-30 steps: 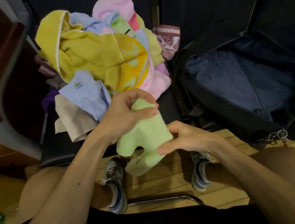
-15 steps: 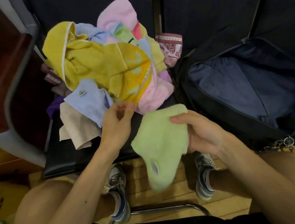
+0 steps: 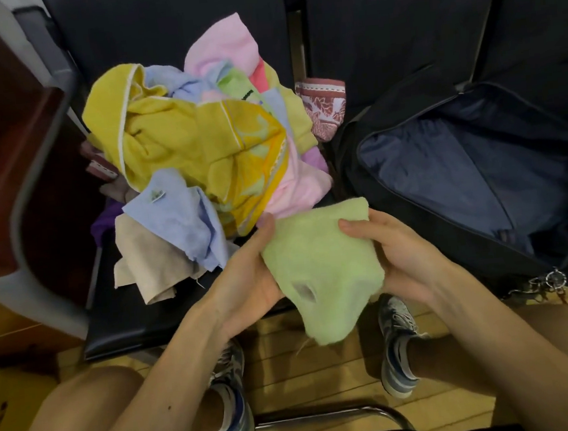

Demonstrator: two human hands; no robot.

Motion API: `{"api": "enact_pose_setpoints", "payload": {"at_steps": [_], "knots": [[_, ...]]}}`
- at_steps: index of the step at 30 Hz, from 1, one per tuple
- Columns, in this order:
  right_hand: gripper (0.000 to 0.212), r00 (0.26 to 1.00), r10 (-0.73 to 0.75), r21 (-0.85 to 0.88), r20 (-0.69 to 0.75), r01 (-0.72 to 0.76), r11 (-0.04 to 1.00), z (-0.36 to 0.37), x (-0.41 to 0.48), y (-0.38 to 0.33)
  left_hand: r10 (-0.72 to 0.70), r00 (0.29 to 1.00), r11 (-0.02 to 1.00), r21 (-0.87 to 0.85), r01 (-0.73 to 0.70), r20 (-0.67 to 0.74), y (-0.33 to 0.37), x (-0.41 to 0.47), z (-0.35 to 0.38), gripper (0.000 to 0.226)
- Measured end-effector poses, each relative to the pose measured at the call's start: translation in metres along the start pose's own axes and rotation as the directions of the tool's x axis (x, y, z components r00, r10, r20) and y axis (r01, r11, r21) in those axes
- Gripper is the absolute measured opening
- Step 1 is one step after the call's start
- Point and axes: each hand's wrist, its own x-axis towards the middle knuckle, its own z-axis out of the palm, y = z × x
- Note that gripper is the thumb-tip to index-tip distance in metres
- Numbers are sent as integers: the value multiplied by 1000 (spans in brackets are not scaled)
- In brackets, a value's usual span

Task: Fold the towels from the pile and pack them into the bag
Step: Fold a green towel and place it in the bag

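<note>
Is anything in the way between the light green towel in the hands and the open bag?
Nothing visible. The left hand and right hand hold the light green towel beside the bag, which lies unzipped and open to the right. The pile sits left, off that path.

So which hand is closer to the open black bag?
Right. The right hand grips the green towel just beside the bag; the left hand holds the towel's far edge.

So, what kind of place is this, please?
Probably an indoor room or waiting area: black padded chairs stand side by side, and the wooden plank floor shows beneath them.
</note>
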Motion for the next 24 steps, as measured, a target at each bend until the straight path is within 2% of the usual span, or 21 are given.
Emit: {"api": "enact_pose_setpoints", "payload": {"at_steps": [2, 6, 12, 15, 16, 18, 20, 22, 24], "knots": [[35, 999, 16, -24, -39, -16, 1000, -5, 2, 0, 37, 996, 996, 83, -30, -85, 1, 1, 1, 37], [29, 991, 59, -165, -119, -78, 983, -18, 1, 0, 51, 985, 954, 301, 0, -162, -1, 6, 1, 36], [26, 981, 123, -288, -152, -163, 944, -29, 1, 4, 24, 962, 900, 424, 98, -273, -9, 15, -3, 27], [28, 983, 109, -322, -145, -151, 935, -28, 1, 4, 45, 965, 887, 454, 79, -258, -10, 18, 0, 26], [30, 991, 61, -332, -117, -97, 938, -28, -1, 0, 87, 970, 888, 458, 28, -227, -8, 18, 4, 28], [33, 989, -145, -363, -17, 129, 923, -27, -10, -12, 226, 966, 900, 408, -156, -129, 1, 13, 11, 29], [30, 937, -338, -390, 85, 343, 854, -25, -23, -27, 347, 937, 881, 350, -318, -24, 16, 4, 17, 29], [25, 896, -421, -443, 143, 438, 782, -27, -25, -33, 404, 914, 813, 444, -376, 35, 22, 1, 18, 44], [37, 889, -425, -478, 171, 452, 753, -33, -19, -29, 438, 898, 738, 556, -382, 36, 18, 7, 11, 62]]}}
